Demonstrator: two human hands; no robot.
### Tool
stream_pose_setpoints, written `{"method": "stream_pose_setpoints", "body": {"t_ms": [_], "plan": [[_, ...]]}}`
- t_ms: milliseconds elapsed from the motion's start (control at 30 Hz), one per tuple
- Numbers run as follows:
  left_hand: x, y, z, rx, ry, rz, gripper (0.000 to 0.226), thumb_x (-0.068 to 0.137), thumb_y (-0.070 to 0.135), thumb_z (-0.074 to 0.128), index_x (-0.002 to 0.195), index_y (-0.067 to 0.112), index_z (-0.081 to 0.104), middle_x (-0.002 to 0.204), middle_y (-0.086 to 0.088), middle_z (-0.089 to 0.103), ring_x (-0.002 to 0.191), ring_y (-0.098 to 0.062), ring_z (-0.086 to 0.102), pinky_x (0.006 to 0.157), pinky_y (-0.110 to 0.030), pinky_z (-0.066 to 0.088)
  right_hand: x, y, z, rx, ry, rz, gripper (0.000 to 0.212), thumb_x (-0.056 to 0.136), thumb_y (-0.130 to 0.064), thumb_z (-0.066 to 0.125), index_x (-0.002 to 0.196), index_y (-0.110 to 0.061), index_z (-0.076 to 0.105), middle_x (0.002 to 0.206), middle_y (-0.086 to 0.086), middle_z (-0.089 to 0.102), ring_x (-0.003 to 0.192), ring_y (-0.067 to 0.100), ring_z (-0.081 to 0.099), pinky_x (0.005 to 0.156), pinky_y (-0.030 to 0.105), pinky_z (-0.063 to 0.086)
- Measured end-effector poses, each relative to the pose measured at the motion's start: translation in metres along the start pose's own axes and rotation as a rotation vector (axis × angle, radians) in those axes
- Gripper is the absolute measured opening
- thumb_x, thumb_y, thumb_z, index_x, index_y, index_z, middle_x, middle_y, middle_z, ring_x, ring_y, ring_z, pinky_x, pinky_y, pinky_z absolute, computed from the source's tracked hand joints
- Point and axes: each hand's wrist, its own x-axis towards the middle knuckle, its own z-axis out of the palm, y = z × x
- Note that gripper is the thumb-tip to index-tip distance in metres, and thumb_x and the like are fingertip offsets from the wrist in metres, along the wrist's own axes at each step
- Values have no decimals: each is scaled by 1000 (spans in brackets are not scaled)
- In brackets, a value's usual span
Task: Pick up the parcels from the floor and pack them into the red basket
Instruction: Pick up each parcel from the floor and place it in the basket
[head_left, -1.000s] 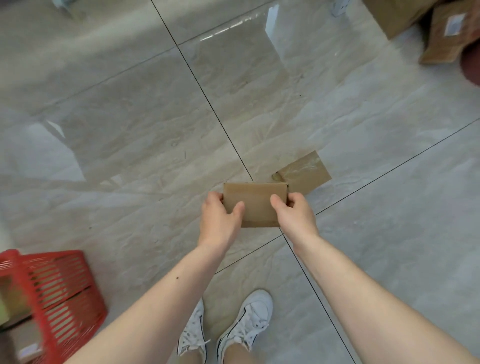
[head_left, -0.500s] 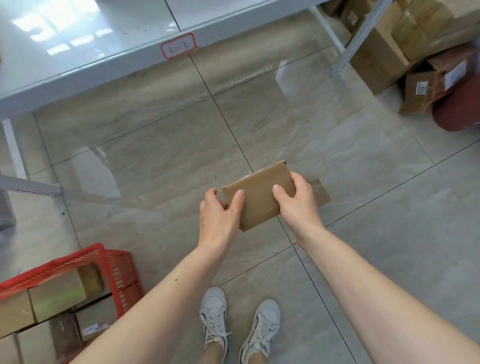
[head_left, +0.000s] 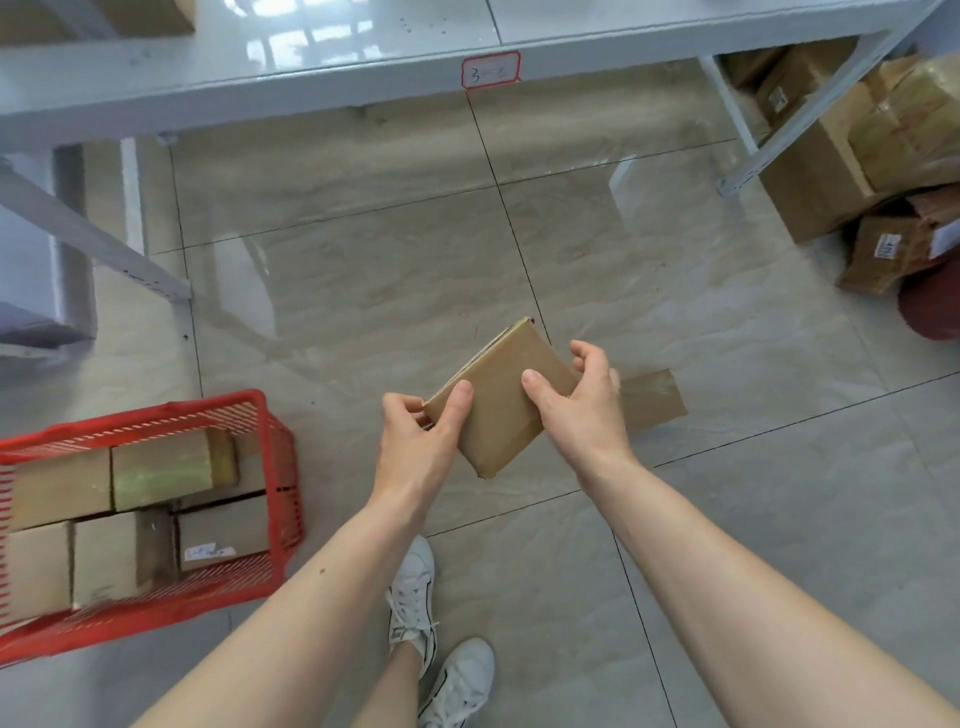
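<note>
Hands held one flat brown parcel (head_left: 501, 397) up above the floor (head_left: 363, 291), to the right of the red basket (head_left: 275, 467). The left hand (head_left: 415, 441) had its fingers (head_left: 460, 402) closed on the parcel's near left corner. The right hand (head_left: 582, 410) had its fingers closed on the parcel's right edge. The parcel was tilted. Another flat parcel (head_left: 652, 400) lay on the floor just right of the right hand. The basket stood on the floor with brown boxes (head_left: 161, 470) inside.
</note>
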Motion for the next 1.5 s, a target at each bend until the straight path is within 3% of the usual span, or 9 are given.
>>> {"method": "stream_pose_setpoints", "body": {"t_ms": [233, 333, 467, 633, 833, 1033, 1200, 1367, 1500], "plan": [[-14, -36, -64, -281, 59, -61, 88, 73, 63, 70, 139, 14, 37, 127, -2, 54, 113, -19, 62, 96, -42, 55, -41, -16, 60, -45, -123, -56, 81, 84, -38, 71, 150, -22, 26, 149, 1, 33, 133, 17, 42, 111, 38, 38], [-11, -53, -101, -283, 142, -74, 94, 57, 78, 66, 128, 19, 46, 130, -4, 55, 112, -19, 62, 93, -44, 56, -60, -22, 96, -66, -228, -23, 84, 84, -43, 69, 151, -21, 23, 153, 0, 31, 138, 18, 39, 114, 38, 35], [-8, -69, -153, -336, 184, -79, 68, 61, 76, 63, 103, 24, 51, 117, -5, 62, 104, -21, 67, 90, -47, 57, -89, -29, 152, -51, -407, 64, 78, 84, -54, 64, 147, -25, 29, 143, -1, 49, 130, 18, 49, 110, 40, 41], [-4, -95, -221, -434, 172, -111, 62, 64, 73, 62, 100, 25, 48, 117, -5, 62, 105, -23, 68, 88, -46, 59, -127, -45, 226, 43, -500, 104, 76, 88, -51, 63, 150, -33, 22, 129, -5, 59, 115, 15, 60, 100, 41, 49], [5, -140, -315, -264, 167, -178, 63, 69, 80, 49, 104, 28, 51, 110, 1, 67, 103, -21, 67, 95, -47, 53, -172, -50, 319, 180, -531, 154, 76, 87, -41, 69, 150, -38, 26, 126, -9, 60, 113, 14, 65, 99, 44, 53], [29, -190, -391, 23, 54, -218, 63, 86, 68, 47, 120, 16, 60, 116, 0, 65, 107, -18, 61, 89, -33, 46, -201, -29, 399, 145, -457, 203, 79, 86, -38, 72, 151, -28, 27, 136, -2, 57, 117, 17, 62, 99, 41, 54], [49, -227, -416, 62, 30, -152, 79, 78, 54, 62, 148, 25, 37, 145, 0, 49, 129, -20, 52, 108, -44, 43, -208, -3, 442, 78, -444, 269, 69, 89, -34, 69, 143, -13, 32, 119, 1, 60, 98, 8, 63, 67, 17, 52], [75, -261, -420, 141, 16, -68, 77, 76, 34, 59, 148, 37, 33, 144, 4, 51, 128, -19, 54, 106, -45, 46, -202, 28, 478, 42, -484, 309, 56, 91, -29, 67, 136, -12, 39, 107, -2, 63, 94, 9, 65, 73, 25, 56], [98, -283, -415, 175, 16, -74, 73, 80, 18, 60, 148, 31, 39, 139, 0, 54, 123, -22, 57, 105, -45, 46, -186, 53, 505, -50, -484, 302, 49, 93, -28, 63, 135, -15, 43, 120, 7, 64, 104, 21, 66, 87, 39, 57]]}}
